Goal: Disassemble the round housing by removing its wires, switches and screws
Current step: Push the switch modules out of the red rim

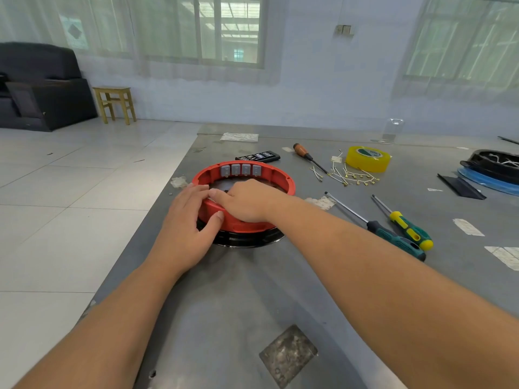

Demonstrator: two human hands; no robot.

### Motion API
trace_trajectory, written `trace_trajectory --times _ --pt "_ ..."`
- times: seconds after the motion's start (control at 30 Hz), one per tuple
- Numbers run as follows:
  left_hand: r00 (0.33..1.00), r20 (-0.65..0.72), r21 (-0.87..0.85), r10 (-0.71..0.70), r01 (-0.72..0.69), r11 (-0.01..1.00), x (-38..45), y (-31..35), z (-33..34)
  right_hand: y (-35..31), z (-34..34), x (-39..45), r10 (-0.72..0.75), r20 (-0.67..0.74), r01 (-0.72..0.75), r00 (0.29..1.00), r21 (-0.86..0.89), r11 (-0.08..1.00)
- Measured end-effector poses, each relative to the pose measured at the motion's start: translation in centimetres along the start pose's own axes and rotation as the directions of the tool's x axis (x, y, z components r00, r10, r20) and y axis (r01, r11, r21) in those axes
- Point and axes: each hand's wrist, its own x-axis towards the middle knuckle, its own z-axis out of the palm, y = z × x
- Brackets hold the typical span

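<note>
The round red housing (283, 182) sits on a black base ring (250, 240) near the table's left edge. Several grey switches (241, 169) line the inside of its far wall. My left hand (188, 228) grips the near left rim, thumb pressed on the outer wall. My right hand (247, 199) lies over the near rim with its fingers curled down inside; what the fingertips touch is hidden. A pile of loose white wires with brass terminals (348, 175) lies on the table to the right.
Grey metal table (252, 299). Two green-handled screwdrivers (393, 237) lie right of the housing, a brown-handled one (307, 157) farther back. Yellow tape roll (368, 158), black bit case (258, 157), another black housing on a blue ring (494, 167) far right.
</note>
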Motion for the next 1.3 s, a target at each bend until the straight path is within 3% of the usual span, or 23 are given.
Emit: trace_trajectory --times 0.23,0.7,0.93,1.17,1.3 --pt "1.0 0.014 0.093 -0.022 0.02 0.995 0.2 0.1 0.0 -0.2 0.8 0.4 0.145 -0.027 -0.145 0.989 -0.013 0.989" --pt "0.999 -0.034 0.041 -0.031 0.032 0.999 0.2 -0.2 0.7 0.0 1.4 0.1 0.112 -0.188 -0.114 0.976 0.003 0.994" --pt "0.998 -0.037 0.03 -0.045 0.046 0.998 0.3 -0.2 0.8 -0.1 2.2 0.1 0.125 -0.329 -0.145 0.936 -0.035 0.989" --pt "0.998 -0.036 0.026 -0.045 0.046 0.999 0.4 -0.3 0.9 -0.1 1.8 0.0 0.152 -0.303 -0.167 0.941 -0.025 0.986" --pt "0.999 -0.027 0.021 -0.021 0.022 1.0 0.3 -0.3 0.9 0.0 1.9 -0.9 0.074 -0.398 -0.081 0.914 0.001 0.997"
